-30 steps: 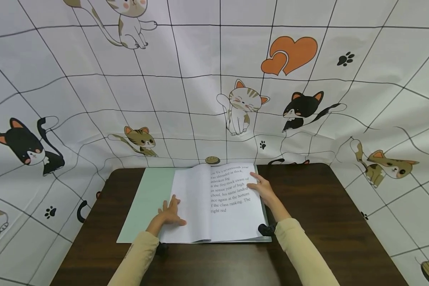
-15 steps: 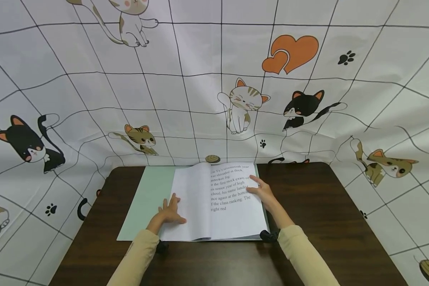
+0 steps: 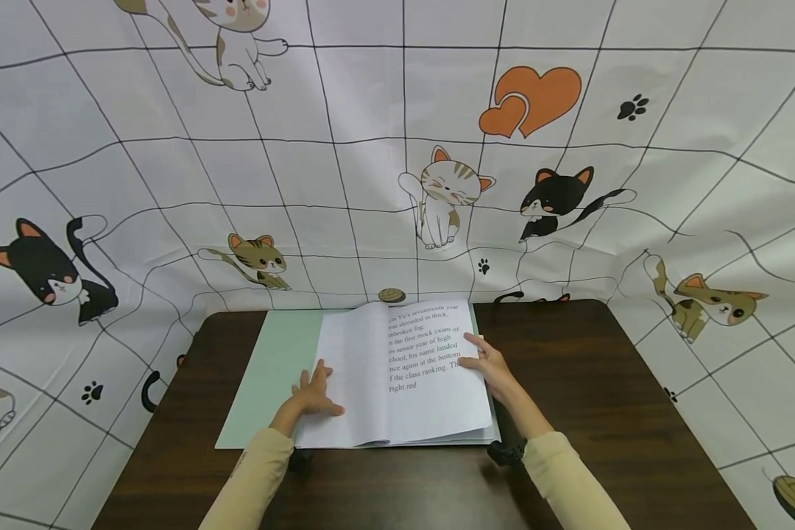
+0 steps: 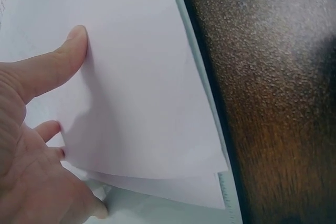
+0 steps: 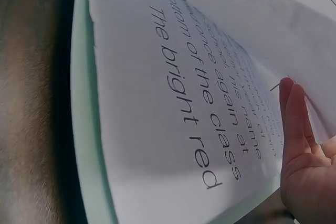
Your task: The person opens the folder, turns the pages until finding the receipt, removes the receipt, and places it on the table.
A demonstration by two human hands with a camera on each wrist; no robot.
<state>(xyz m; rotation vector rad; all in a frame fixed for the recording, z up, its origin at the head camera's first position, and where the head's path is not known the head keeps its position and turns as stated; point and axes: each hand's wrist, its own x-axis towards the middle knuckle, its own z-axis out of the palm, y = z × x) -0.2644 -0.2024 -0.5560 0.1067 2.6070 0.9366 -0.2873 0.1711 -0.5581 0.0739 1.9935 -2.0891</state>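
Observation:
An open book with white pages point(image 3: 430, 412) and a pale green cover point(image 3: 274, 361) lies on the dark table; its right page carries large print. My left hand point(image 3: 313, 395) rests on the blank left page with its fingers spread; in the left wrist view its thumb point(image 4: 73, 48) touches the paper. My right hand point(image 3: 493, 368) holds the right page at its outer edge, thumb and a finger on top. The right wrist view shows straight fingers point(image 5: 295, 111) against the underside of that lifted sheet point(image 5: 278, 19), above another printed page point(image 5: 142, 124).
The dark wooden table point(image 3: 570, 368) extends on both sides and in front of the book. A white gridded sheet with cartoon cats point(image 3: 344, 169) hangs behind and at both sides. Black wrist straps point(image 3: 506, 453) show under the forearms.
My right hand has shifted slightly down and right along the page edge. The top right page's lower corner has drawn left of the sheets beneath. My left hand stays in place.

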